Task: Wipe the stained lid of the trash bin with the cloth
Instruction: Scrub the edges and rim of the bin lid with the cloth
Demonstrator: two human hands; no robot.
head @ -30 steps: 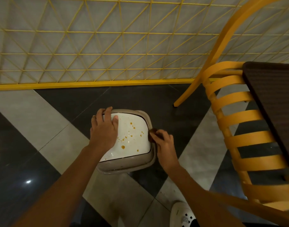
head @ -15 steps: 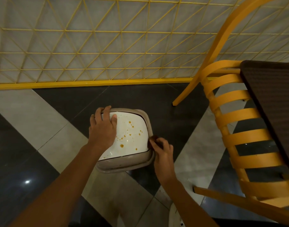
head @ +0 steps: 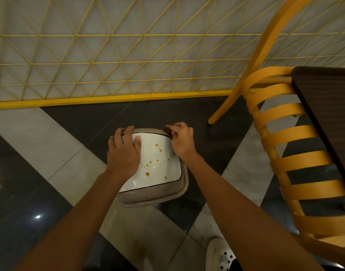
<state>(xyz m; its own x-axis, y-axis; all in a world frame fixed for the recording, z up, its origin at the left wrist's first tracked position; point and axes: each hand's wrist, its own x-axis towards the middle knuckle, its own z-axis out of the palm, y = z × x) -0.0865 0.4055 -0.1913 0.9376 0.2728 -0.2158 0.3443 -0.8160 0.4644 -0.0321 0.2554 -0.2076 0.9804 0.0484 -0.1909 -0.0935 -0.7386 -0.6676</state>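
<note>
A small trash bin (head: 154, 200) with a beige rim stands on the floor below me. Its white lid (head: 158, 169) is spotted with orange-brown stains. My left hand (head: 124, 151) lies flat on the lid's left side, fingers curled over the far rim. My right hand (head: 181, 141) is at the far right corner of the lid, pinching a small dark brown cloth (head: 168, 131) against the rim. Only a bit of the cloth shows past my fingers.
A yellow slatted chair (head: 289, 153) stands close on the right, its leg (head: 212, 120) touching the floor just beyond the bin. A dark table (head: 328, 106) sits at the right edge. A yellow lattice fence (head: 117, 55) runs along the back. My white shoe (head: 220, 253) is at the bottom.
My right hand moved with the cloth from the lid's right side up to its far right corner. My left hand stayed on the lid's left side.
</note>
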